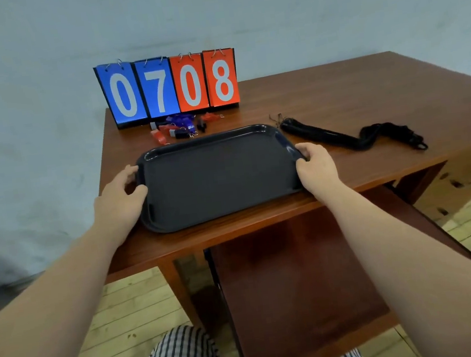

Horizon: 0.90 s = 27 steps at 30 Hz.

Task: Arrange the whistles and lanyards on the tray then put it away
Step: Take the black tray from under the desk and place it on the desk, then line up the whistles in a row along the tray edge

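Head: tray (216,177) lies left-right lengthwise; left hand (119,198), right hand (315,165) hold ends.

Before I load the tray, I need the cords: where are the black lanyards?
Head view: the black lanyards lie on the desk right of the tray, just beyond the right hand.

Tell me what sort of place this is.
Probably a sports hall or gym scorer's desk: a blue and red flip scoreboard reading 07 08 stands on the brown wooden desk, behind a pile of red, blue and black plastic whistles, over a pale wooden plank floor.
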Each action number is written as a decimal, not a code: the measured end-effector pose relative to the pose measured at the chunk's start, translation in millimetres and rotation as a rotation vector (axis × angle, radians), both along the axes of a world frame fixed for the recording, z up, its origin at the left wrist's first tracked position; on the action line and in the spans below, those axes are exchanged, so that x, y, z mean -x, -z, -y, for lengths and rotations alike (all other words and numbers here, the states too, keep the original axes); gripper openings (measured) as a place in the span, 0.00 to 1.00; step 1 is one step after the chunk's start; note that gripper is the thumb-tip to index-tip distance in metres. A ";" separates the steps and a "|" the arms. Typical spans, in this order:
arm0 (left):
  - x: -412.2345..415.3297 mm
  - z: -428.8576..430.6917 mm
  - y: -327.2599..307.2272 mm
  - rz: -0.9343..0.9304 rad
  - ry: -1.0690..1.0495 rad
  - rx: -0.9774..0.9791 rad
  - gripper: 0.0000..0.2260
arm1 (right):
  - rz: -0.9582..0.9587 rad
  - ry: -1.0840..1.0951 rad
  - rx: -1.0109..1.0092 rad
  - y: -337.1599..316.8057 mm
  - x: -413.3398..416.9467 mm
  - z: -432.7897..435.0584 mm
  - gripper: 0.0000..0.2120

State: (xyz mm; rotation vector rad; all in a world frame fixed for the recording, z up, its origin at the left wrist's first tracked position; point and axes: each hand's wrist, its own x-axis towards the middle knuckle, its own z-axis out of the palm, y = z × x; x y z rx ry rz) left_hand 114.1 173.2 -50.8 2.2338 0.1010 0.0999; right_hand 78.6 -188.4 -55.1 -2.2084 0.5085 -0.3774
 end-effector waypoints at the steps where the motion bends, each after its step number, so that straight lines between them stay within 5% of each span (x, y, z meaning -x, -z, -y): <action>1: 0.0 0.6 0.6 -0.009 0.005 -0.005 0.24 | -0.020 -0.006 0.030 0.5 0.3 -0.9 0.21; 12: -1.5 4.9 4.4 -0.004 -0.013 -0.166 0.18 | -0.259 -0.049 0.383 -4.6 -7.6 -6.5 0.26; 17: -2.9 3.4 3.0 0.019 -0.011 -0.164 0.18 | -0.334 0.021 0.679 -16.7 -21.7 -23.7 0.19; 23: -6.7 1.5 3.9 0.056 0.005 -0.170 0.19 | -0.253 -0.033 0.667 -24.1 -65.4 -71.4 0.27; 27: -15.6 -4.7 10.3 0.039 -0.006 0.047 0.21 | -0.127 -0.113 0.563 -25.5 -105.2 -107.5 0.23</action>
